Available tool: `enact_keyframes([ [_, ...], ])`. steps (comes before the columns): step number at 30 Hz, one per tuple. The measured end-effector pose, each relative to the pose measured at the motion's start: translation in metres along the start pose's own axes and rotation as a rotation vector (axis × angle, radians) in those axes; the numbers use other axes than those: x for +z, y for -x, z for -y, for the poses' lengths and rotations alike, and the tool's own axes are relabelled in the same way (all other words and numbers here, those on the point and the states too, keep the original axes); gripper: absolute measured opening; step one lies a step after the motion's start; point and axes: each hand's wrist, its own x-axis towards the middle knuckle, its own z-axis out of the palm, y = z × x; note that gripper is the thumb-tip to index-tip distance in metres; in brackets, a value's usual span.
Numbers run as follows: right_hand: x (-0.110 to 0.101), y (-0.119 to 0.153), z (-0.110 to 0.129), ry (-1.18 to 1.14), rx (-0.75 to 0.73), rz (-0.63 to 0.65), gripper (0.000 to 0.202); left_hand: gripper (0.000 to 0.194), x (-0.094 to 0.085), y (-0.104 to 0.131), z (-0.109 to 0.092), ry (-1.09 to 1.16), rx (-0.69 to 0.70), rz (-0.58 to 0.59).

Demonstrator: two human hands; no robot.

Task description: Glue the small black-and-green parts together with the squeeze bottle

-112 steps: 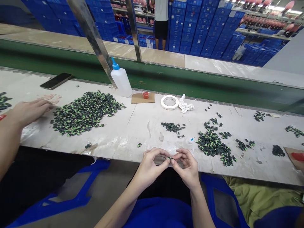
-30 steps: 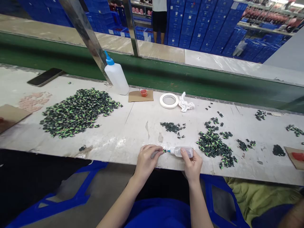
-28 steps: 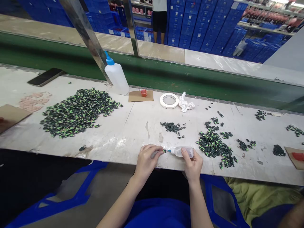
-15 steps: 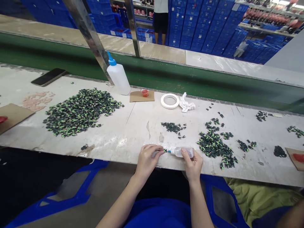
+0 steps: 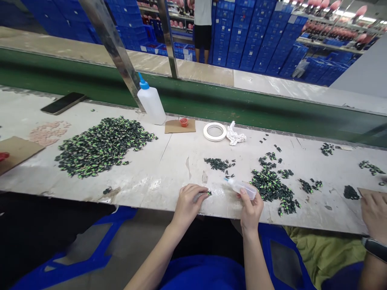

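Observation:
Between the thumb and fingers of my left hand (image 5: 190,201) is a small black-and-green piece (image 5: 209,193), pinched just above the table's front edge. My right hand (image 5: 251,207) is closed around a small clear squeeze bottle (image 5: 243,188) with a thin blue tip. The bottle's tip points up and left, apart from the piece. Just beyond my hands lies a little pile of dark pieces (image 5: 216,164). A larger heap of black-and-green pieces (image 5: 272,185) spreads right of the bottle.
A big heap of black-and-green pieces (image 5: 102,147) covers the left. Behind stand a white bottle (image 5: 152,104), a red cup (image 5: 184,122) on cardboard, a tape roll (image 5: 206,133) and crumpled tissue (image 5: 236,137). Another person's hand (image 5: 375,213) rests at the right edge.
My right hand has drawn the squeeze bottle's tip away from the piece, up and to the right. My left hand stays nearly still. Another person's hand has appeared at the right.

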Motion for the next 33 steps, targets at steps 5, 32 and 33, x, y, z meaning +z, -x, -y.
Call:
enact_keyframes([
  [5, 0.027, -0.005, 0.004, 0.003, -0.069, 0.109, 0.034, 0.009, 0.002, -0.001, 0.004, -0.008, 0.086, -0.041],
  [32, 0.027, -0.024, -0.008, 0.592, -0.305, 0.101, 0.031, 0.015, -0.011, 0.003, -0.018, 0.324, -0.203, -0.082],
  [33, 0.026, -0.019, -0.004, 0.518, -0.263, 0.136, 0.031, 0.015, -0.012, 0.003, -0.02, 0.322, -0.19, -0.083],
])
